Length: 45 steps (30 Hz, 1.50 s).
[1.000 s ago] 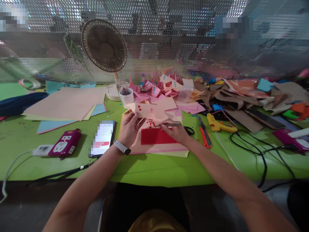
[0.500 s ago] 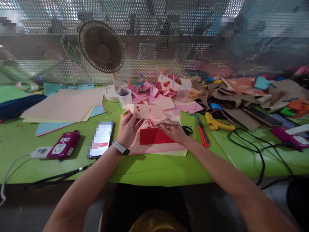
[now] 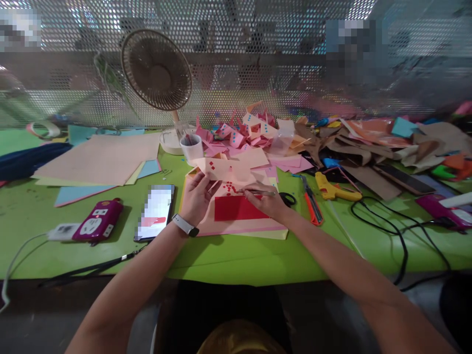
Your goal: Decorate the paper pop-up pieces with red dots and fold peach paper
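My left hand [image 3: 197,196] pinches the near edge of a folded peach paper piece [image 3: 224,169] and holds it up just above the green table [image 3: 236,260]; a few small red diamonds are stuck on the paper's face. A white watch [image 3: 185,225] sits on that wrist. My right hand [image 3: 267,201] is closed around thin tweezers [image 3: 256,191], which lie almost level and point left, their tip just beside a scatter of tiny red bits [image 3: 231,188]. I cannot tell whether the tip grips one of them. Those bits lie on a stack of peach and pink sheets [image 3: 239,227], right next to a red rectangle of paper [image 3: 238,208] that my right hand partly rests over.

A phone [image 3: 155,211] lies just left of my left wrist, and a magenta power strip [image 3: 98,226] lies further left. Scissors [image 3: 288,199], a red cutter [image 3: 311,201] and a yellow glue gun [image 3: 334,189] sit to the right of my right hand. Behind the folded paper stand a white cup [image 3: 192,146] and a fan [image 3: 157,71], beside a pile of pink paper shapes [image 3: 247,135].
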Each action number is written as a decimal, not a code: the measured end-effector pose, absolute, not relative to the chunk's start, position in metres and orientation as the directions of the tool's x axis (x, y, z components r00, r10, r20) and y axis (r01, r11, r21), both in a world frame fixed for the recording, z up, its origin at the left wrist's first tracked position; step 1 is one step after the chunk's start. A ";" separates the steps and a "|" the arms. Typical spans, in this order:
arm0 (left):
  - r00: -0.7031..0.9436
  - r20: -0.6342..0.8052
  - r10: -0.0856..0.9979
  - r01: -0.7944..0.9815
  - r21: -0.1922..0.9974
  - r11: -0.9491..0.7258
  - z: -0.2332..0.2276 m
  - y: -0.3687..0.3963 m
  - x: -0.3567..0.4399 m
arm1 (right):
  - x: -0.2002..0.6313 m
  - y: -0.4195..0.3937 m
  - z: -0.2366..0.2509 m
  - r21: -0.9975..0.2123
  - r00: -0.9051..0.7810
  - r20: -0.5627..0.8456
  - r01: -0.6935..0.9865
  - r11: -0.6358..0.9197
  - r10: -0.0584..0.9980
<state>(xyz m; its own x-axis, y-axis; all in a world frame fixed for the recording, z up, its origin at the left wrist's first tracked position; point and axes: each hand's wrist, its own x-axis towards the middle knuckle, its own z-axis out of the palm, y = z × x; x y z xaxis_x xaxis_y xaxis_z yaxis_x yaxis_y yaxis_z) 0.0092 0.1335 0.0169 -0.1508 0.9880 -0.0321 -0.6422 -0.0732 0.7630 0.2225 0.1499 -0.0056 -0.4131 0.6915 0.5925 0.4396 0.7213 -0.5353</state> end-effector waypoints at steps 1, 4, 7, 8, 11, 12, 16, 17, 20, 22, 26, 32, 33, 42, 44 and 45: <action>-0.154 -0.031 0.988 -0.644 0.761 -0.077 0.017 0.134 0.009 | 0.223 0.150 -0.005 -0.532 -0.409 0.596 0.444 0.721 0.691; -0.157 -0.031 0.987 -0.637 0.767 -0.077 0.016 0.134 0.009 | 0.223 0.150 -0.005 -0.535 -0.397 0.588 0.463 0.707 0.705; -0.150 -0.035 0.988 -0.628 0.775 -0.068 0.015 0.135 0.007 | 0.224 0.150 -0.006 -0.547 -0.398 0.559 0.482 0.684 0.728; -0.148 -0.036 0.988 -0.628 0.775 -0.066 0.014 0.135 0.007 | 0.224 0.150 -0.006 -0.549 -0.402 0.552 0.483 0.682 0.730; -0.149 -0.036 0.988 -0.631 0.773 -0.066 0.014 0.134 0.007 | 0.224 0.151 -0.007 -0.550 -0.417 0.550 0.472 0.689 0.724; -0.150 -0.038 0.988 -0.632 0.772 -0.066 0.014 0.134 0.007 | 0.223 0.151 -0.008 -0.545 -0.420 0.555 0.469 0.695 0.718; -0.152 -0.040 0.987 -0.628 0.775 -0.065 0.015 0.134 0.007 | 0.223 0.152 -0.008 -0.505 -0.427 0.594 0.462 0.729 0.682; -0.150 -0.039 0.988 -0.626 0.777 -0.065 0.015 0.134 0.008 | 0.223 0.152 -0.009 -0.498 -0.427 0.603 0.458 0.736 0.674; -0.153 -0.043 0.987 -0.633 0.772 -0.065 0.017 0.133 0.008 | 0.223 0.154 -0.010 -0.495 -0.424 0.607 0.460 0.737 0.672; -0.157 -0.050 0.986 -0.639 0.767 -0.063 0.018 0.132 0.009 | 0.223 0.155 -0.010 -0.501 -0.418 0.600 0.468 0.728 0.682; -0.146 -0.048 0.988 -0.643 0.764 -0.058 0.018 0.132 0.009 | 0.223 0.155 -0.011 -0.513 -0.405 0.595 0.473 0.716 0.694; -0.150 -0.043 0.988 -0.635 0.770 -0.063 0.017 0.133 0.009 | 0.223 0.155 -0.008 -0.514 -0.397 0.570 0.510 0.690 0.719; -0.149 -0.044 0.988 -0.633 0.772 -0.062 0.016 0.133 0.009 | 0.224 0.155 -0.008 -0.516 -0.394 0.569 0.512 0.687 0.722; -0.153 -0.055 0.987 -0.647 0.761 -0.058 0.017 0.132 0.010 | 0.223 0.150 0.000 -0.569 -0.347 0.587 0.465 0.678 0.731; -0.148 -0.055 0.987 -0.642 0.765 -0.053 0.017 0.129 0.013 | 0.222 0.145 0.002 -0.629 -0.302 0.593 0.404 0.664 0.746; -0.135 -0.055 0.989 -0.639 0.768 -0.045 0.017 0.127 0.015 | 0.221 0.143 0.003 -0.657 -0.270 0.599 0.373 0.655 0.754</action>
